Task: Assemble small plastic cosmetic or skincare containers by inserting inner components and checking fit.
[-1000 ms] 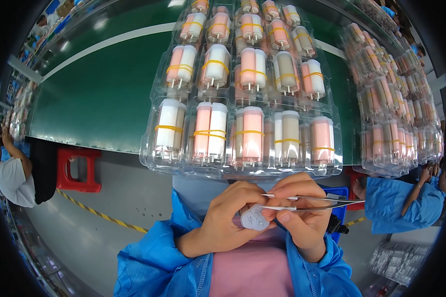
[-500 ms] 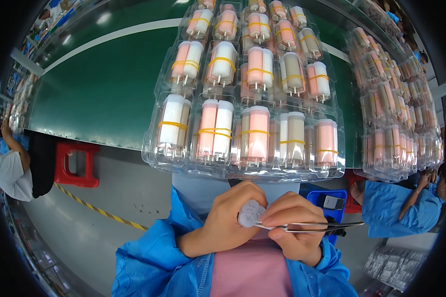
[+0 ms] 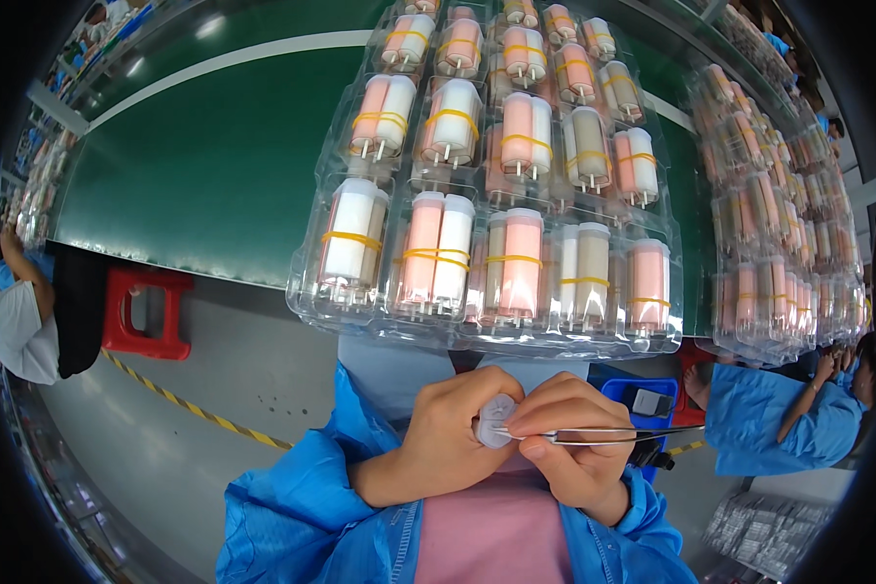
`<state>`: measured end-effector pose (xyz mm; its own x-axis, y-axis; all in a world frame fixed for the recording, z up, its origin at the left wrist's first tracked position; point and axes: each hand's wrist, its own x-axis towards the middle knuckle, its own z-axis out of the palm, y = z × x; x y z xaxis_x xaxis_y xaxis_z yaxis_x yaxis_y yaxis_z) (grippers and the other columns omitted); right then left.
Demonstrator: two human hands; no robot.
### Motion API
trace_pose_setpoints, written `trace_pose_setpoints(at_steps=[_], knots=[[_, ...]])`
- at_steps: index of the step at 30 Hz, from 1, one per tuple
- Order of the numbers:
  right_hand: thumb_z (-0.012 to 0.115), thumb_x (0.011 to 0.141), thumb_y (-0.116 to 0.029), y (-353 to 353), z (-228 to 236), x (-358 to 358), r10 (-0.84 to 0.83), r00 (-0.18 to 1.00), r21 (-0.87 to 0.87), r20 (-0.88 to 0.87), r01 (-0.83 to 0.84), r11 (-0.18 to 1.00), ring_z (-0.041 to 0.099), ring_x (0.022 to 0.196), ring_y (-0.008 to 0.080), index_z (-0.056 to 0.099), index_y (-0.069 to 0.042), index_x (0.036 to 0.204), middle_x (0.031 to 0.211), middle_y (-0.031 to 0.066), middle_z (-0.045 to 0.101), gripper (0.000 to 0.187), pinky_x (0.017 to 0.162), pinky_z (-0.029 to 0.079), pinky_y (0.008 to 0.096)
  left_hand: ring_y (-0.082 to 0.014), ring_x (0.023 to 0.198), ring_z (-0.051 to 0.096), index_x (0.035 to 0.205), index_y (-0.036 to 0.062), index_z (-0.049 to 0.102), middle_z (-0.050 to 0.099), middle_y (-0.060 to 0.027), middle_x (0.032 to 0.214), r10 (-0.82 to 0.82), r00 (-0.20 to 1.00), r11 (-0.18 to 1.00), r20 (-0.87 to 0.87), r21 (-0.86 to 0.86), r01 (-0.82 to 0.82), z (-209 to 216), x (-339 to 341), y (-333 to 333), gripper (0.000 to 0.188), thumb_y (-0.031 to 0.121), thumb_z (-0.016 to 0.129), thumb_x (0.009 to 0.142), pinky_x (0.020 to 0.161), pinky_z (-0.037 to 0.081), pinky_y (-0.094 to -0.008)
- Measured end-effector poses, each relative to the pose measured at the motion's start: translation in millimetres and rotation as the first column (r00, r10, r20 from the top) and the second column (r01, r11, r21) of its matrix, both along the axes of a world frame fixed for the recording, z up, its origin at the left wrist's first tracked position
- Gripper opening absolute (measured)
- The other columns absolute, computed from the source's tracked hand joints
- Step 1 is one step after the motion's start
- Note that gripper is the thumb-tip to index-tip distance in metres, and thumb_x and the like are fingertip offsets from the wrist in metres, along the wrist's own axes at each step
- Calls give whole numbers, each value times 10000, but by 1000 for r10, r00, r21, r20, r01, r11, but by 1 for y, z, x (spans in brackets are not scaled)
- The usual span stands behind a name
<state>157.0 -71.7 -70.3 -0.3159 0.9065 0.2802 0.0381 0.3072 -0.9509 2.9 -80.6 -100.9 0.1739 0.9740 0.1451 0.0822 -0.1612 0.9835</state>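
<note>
My left hand [image 3: 455, 428] is closed around a round-ended piece [image 3: 495, 420]. Only its whitish, translucent end shows, with small raised shapes on it; the rest is hidden in my fist. In my right hand [image 3: 576, 438] a pair of slim metal tweezers [image 3: 594, 437] is pinched between thumb and fingers. Their tips touch or nearly touch the face of the whitish end, and the dark handle end points right. Both hands are close together in front of my chest, below the near edge of a clear plastic tray [image 3: 428, 334].
The tray holds banded pairs of pink, white and grey cylinders [image 3: 521, 263] on a green bench [image 3: 195, 175]. More filled trays [image 3: 764, 214] stand right. A blue bin [image 3: 664, 387] with a grey device is beside me. Co-workers sit left and right; a red stool [image 3: 148, 336] stands left.
The whitish end has turned slightly in my left hand, and the tweezers lie more level, their tips nearer its middle. The tray sits slightly farther right in view.
</note>
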Motion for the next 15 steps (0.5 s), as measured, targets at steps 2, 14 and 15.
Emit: trace_pose_setpoints(at_steps=[2,14,15], knots=[[747,718,-25,0,0,-1,0,1000,-3,2,0,1000,618,703,241,694,-6,848,842,110,673,141,621,483,310,-281,632,604,847,39,571,593,-113,733,-1,1000,1000,-8,3,1,0,0,0,255,13,743,661,531,451,-336],[748,724,-35,1,-2,-1,0,1000,-3,-7,-1,1000,621,688,237,690,-5,820,805,106,674,117,617,485,311,-291,634,613,831,42,570,601,-112,729,22,1000,999,-23,25,-21,-1,1,0,239,26,743,667,525,459,-343],[747,724,-34,1,-3,-1,3,1000,-4,-8,-3,1000,621,688,238,690,-7,819,803,106,673,115,616,486,311,-292,632,614,829,42,570,602,-112,728,27,999,999,-25,30,-26,-1,2,0,236,28,743,669,522,459,-344]])
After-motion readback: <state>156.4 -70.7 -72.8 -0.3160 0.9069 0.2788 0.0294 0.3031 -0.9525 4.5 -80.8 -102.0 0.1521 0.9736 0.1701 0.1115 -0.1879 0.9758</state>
